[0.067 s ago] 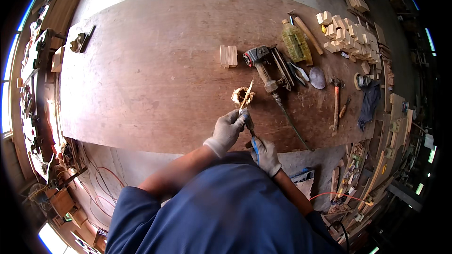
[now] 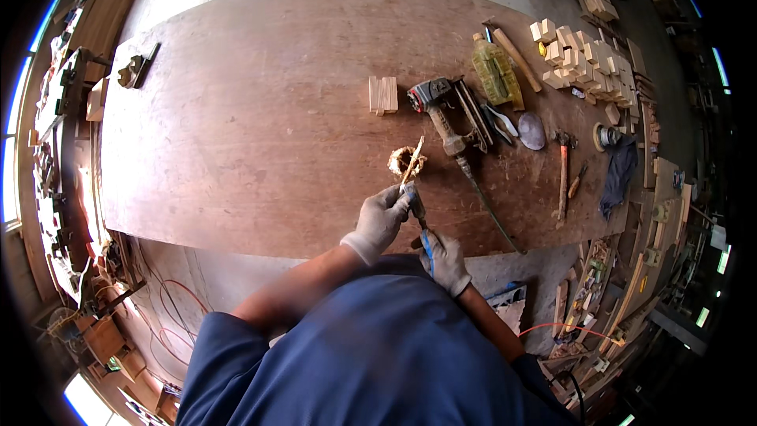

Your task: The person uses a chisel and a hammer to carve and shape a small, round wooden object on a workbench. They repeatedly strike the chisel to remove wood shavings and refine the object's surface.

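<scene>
My left hand (image 2: 379,219), in a pale work glove, is closed in a pinch around the lower end of a thin light stick (image 2: 413,159). The stick points away from me over a small round pot (image 2: 397,164) with a crusted, yellowish rim. My right hand (image 2: 447,262), gloved too, grips the blue handle of a slender tool (image 2: 421,217) close to my body. Its greyish far end reaches up to my left fingertips; the kind of tool is not clear. Both hands are over the near edge of the brown plywood table (image 2: 252,126).
Beyond the pot lie a nail gun (image 2: 441,114) with a hose and two small wood blocks (image 2: 383,95). To the right are a yellowish bottle (image 2: 494,71), hammers (image 2: 563,173), a dark cloth (image 2: 619,173) and piled wood blocks (image 2: 587,59). A dark tool (image 2: 138,69) sits far left.
</scene>
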{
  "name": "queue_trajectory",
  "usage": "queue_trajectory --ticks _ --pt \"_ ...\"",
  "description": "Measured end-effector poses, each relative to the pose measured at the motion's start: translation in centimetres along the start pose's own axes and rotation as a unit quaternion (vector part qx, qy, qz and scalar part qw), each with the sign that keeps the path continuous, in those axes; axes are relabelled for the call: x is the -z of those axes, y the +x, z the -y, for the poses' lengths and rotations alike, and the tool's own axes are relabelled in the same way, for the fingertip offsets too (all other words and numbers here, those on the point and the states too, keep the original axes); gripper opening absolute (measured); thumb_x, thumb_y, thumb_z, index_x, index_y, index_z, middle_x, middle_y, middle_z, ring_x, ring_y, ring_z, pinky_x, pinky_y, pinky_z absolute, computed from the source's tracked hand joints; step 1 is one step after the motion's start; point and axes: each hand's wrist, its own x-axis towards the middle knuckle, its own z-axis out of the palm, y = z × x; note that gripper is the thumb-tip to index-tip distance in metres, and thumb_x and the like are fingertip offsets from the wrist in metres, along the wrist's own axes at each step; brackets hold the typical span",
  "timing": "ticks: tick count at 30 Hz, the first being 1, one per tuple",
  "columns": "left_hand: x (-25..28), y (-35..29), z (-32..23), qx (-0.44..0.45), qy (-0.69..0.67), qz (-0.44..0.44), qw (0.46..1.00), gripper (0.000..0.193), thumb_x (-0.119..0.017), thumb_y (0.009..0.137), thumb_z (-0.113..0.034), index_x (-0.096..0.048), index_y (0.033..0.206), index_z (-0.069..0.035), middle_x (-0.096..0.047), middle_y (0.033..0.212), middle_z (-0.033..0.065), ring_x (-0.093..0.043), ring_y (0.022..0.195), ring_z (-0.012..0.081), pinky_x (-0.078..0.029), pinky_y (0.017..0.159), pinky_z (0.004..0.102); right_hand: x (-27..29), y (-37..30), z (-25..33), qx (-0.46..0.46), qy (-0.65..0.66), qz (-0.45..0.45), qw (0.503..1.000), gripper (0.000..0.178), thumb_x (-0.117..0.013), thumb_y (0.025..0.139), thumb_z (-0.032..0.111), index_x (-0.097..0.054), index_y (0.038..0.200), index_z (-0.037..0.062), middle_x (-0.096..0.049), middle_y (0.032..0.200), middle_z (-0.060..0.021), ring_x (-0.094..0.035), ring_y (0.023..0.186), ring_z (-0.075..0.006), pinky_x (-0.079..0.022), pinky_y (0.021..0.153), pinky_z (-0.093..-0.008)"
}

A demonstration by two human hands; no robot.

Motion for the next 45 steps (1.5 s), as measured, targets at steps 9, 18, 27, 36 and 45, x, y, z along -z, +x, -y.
queue_trajectory --ticks 9,18,27,36,45 --pt "-0.4 -0.1 0.0 0.057 0.028 -0.061 0.996 0.038 -0.066 0.108 -0.038 -0.077 0.100 -0.003 -0.066 0.081 -0.0039 -0.051 0.074 0.0049 -0.044 0.067 0.0242 -0.1 0.8 -1.5 0.055 -0.045 -0.021 0.997 0.041 -0.053 0.113 0.034 -0.073 0.101 0.0002 -0.067 0.077 -0.0044 -0.059 0.064 -0.0113 -0.050 0.060 -0.0318" --pt "-0.4 0.6 1.5 0.038 0.091 -0.141 0.985 0.044 -0.073 0.103 -0.045 -0.081 0.093 -0.003 -0.059 0.072 -0.0048 -0.045 0.064 0.0051 -0.040 0.059 0.0267 -0.6 1.0 -0.3 0.059 -0.077 -0.043 0.994 0.043 -0.052 0.113 0.035 -0.074 0.102 -0.0004 -0.071 0.079 -0.0082 -0.064 0.066 -0.0138 -0.052 0.061 -0.0338" --pt "0.0 0.5 -0.5 0.063 -0.015 0.006 0.998 0.029 -0.067 0.108 -0.034 -0.073 0.113 -0.006 -0.066 0.085 -0.0045 -0.047 0.066 0.0017 -0.038 0.053 0.0226 0.7 0.4 0.4 -0.025 0.050 0.004 0.998 0.041 -0.052 0.114 0.035 -0.072 0.104 0.0001 -0.059 0.069 0.0002 -0.053 0.056 -0.0100 -0.044 0.055 -0.0283" --pt "0.2 0.2 -2.3 0.060 -0.053 0.060 0.995 0.024 -0.062 0.110 -0.029 -0.066 0.119 -0.007 -0.071 0.089 -0.0012 -0.045 0.064 0.0029 -0.039 0.055 0.0216 1.3 -0.1 -0.3 -0.012 0.082 0.053 0.995 0.041 -0.052 0.114 0.035 -0.071 0.103 0.0006 -0.051 0.064 0.0028 -0.045 0.052 -0.0061 -0.036 0.050 -0.0264" --pt "-0.6 0.2 -0.9 -0.006 -0.003 -0.038 0.999 0.033 -0.063 0.110 -0.033 -0.076 0.109 -0.003 -0.070 0.086 -0.0031 -0.050 0.076 0.0034 -0.045 0.066 0.0236 -0.6 0.6 0.0 0.031 0.023 -0.017 0.999 0.042 -0.052 0.114 0.035 -0.073 0.102 0.0007 -0.058 0.069 -0.0004 -0.051 0.057 -0.0072 -0.042 0.054 -0.0266"
